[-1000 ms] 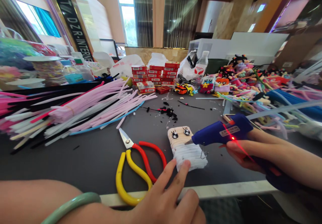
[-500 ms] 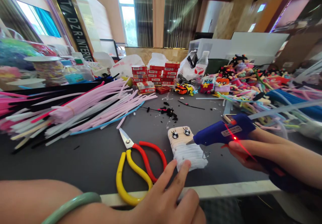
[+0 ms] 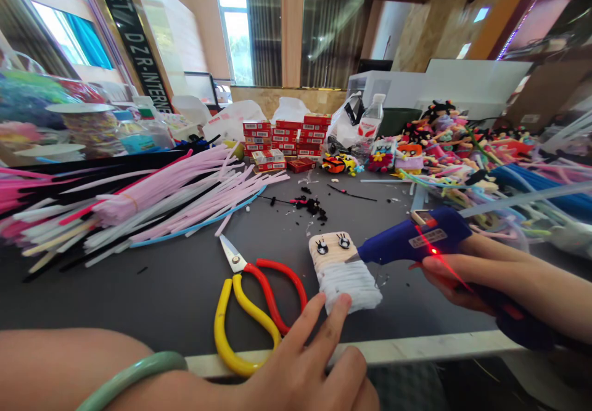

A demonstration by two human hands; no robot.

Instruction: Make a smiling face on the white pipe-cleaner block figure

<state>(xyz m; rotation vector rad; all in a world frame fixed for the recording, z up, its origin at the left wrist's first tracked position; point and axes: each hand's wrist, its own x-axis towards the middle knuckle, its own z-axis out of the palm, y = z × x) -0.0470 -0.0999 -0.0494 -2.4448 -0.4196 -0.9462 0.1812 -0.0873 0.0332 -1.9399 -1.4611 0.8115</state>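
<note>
A small flat figure (image 3: 346,281) made of wound pipe cleaners lies on the dark tabletop, cream at the top and white below, with two black-and-white eyes with lashes. My left hand (image 3: 314,355) rests two stretched fingertips on its lower edge; the other fingers are bent with nothing visible in them. In my right hand (image 3: 467,278) is a blue hot glue gun (image 3: 398,241) with a red light glowing on its side. Its nozzle tip meets or hovers just over the cream part, below the right eye; contact cannot be told. Open scissors (image 3: 252,300) with red and yellow handles lie beside my left hand.
Bundled pipe cleaners (image 3: 139,207) spread over the left side. Red boxes (image 3: 287,140) are stacked at the back beside a plastic bottle (image 3: 370,118). Small finished dolls (image 3: 462,134) pile up at the right. Black scraps (image 3: 312,206) lie mid-table. The pale table edge (image 3: 416,349) runs in front.
The glue gun has shifted very slightly right, and its nozzle points at nearly the same spot. My left hand and the figure stay in place.
</note>
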